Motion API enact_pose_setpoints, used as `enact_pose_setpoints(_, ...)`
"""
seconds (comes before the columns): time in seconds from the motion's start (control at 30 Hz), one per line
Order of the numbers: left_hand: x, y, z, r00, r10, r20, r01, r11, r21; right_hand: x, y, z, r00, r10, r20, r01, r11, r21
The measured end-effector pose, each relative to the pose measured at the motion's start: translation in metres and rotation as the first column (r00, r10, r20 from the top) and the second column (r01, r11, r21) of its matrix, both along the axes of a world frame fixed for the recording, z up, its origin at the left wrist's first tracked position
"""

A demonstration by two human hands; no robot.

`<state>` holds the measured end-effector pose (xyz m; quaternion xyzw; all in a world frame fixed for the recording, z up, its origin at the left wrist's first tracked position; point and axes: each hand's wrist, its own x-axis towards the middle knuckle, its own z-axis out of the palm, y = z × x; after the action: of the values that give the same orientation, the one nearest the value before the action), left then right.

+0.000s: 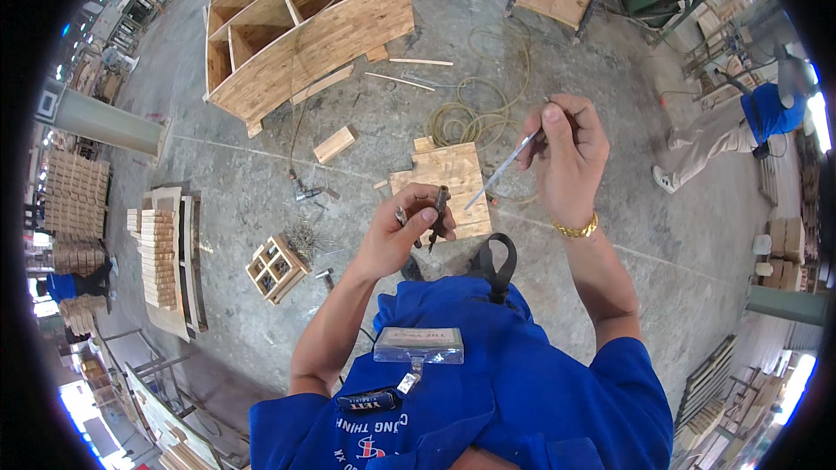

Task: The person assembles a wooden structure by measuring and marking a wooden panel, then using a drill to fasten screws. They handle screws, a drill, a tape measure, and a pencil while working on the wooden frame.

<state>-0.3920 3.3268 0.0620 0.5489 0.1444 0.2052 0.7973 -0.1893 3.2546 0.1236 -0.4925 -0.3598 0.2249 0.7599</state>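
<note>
Lighting: moderately bright, fairly even across floor (252,165); shadows soft. Glare: blown-out bright patches (817,122) at left and right rims; highlights on badge holder (418,352), bracelet (576,229). Distortion: strong fisheye, corners black. Focus: thin rod (502,169) clear; rim detail soft.

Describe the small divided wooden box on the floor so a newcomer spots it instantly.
Start at the large, compartmented wooden shelf unit at top left, then look down to the person's bare left hand. Left of that hand, on the grey concrete floor, sits a small, pale wooden box. Its open top is split into squarish compartments, unlike the thin grey metal pieces scattered beside it.
</note>
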Motion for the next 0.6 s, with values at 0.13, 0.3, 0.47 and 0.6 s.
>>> enact_pose_setpoints(0.13,-0.003,-0.005,0.005,0.999,-0.049,-0.005,0.049,0.996,0.074,-0.008,0.005,0.011,0.998,0.022,0.053,-0.021,1.000,-0.021)
enact_pose_setpoints(0.3,-0.001,-0.008,0.010,0.997,-0.075,0.001,0.075,0.993,0.093,-0.006,0.005,0.011,0.994,0.014,0.107,-0.009,0.999,-0.044)
enact_pose_setpoints(0.47,-0.004,-0.006,0.013,0.996,-0.089,-0.029,0.091,0.993,0.076,-0.006,0.005,0.008,0.986,0.031,0.165,-0.029,0.999,-0.016)
enact_pose_setpoints(0.6,0.000,-0.009,0.016,0.990,-0.090,-0.113,0.100,0.991,0.086,-0.011,0.003,0.009,0.902,0.164,0.400,-0.151,0.987,-0.064)
